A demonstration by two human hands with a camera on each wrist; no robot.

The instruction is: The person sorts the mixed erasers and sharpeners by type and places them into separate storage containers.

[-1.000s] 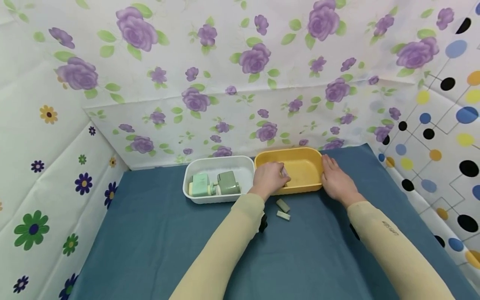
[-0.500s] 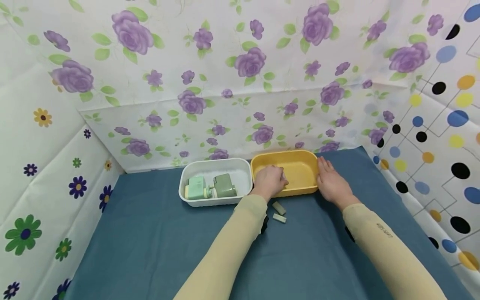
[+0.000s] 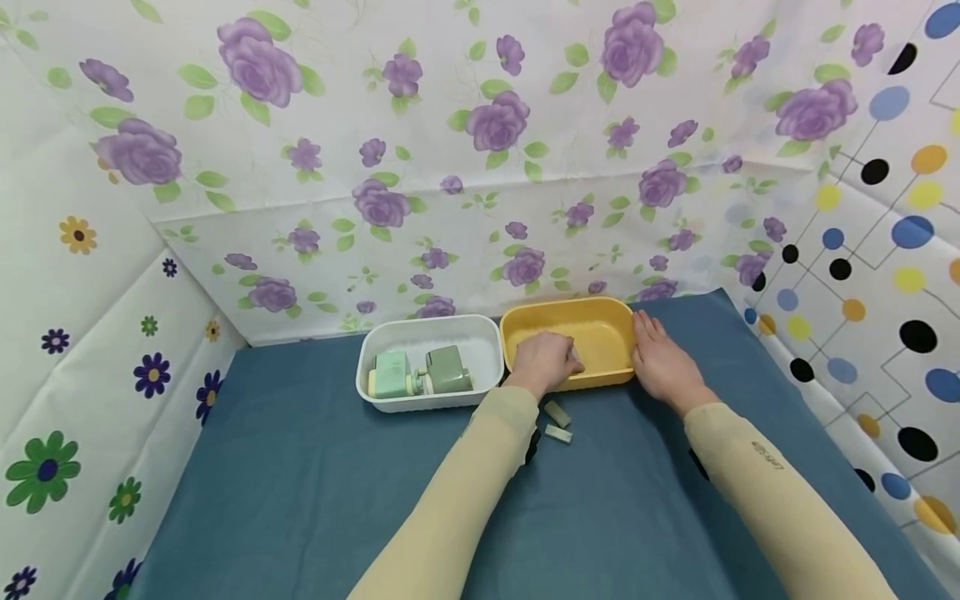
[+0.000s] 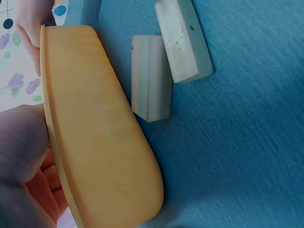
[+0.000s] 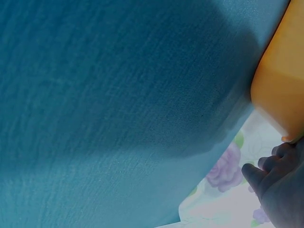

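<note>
My left hand (image 3: 542,360) reaches into the left part of a yellow tray (image 3: 611,377), fingers curled round a small pale thing (image 3: 575,354), mostly hidden. In the left wrist view, the tray's side wall (image 4: 99,128) hides the fingertips. My right hand (image 3: 663,360) rests against the tray's right end with its fingers straight. On the blue cloth in front of the tray lie two small pale grey-green blocks, one (image 4: 149,78) nearer the tray and the other (image 4: 185,42) beside it.
A white tray (image 3: 390,406) stands left of the yellow one. Inside it are a mint-green boxy thing (image 3: 392,373) and an olive-green one (image 3: 447,369), both with cream parts. Flowered sheeting (image 3: 450,225) rises behind, and dotted sheeting (image 3: 862,333) at the right.
The view has shifted slightly, so everything sits a little further left. My left hand moves slightly within the yellow tray. The right hand stays at the tray's end.
</note>
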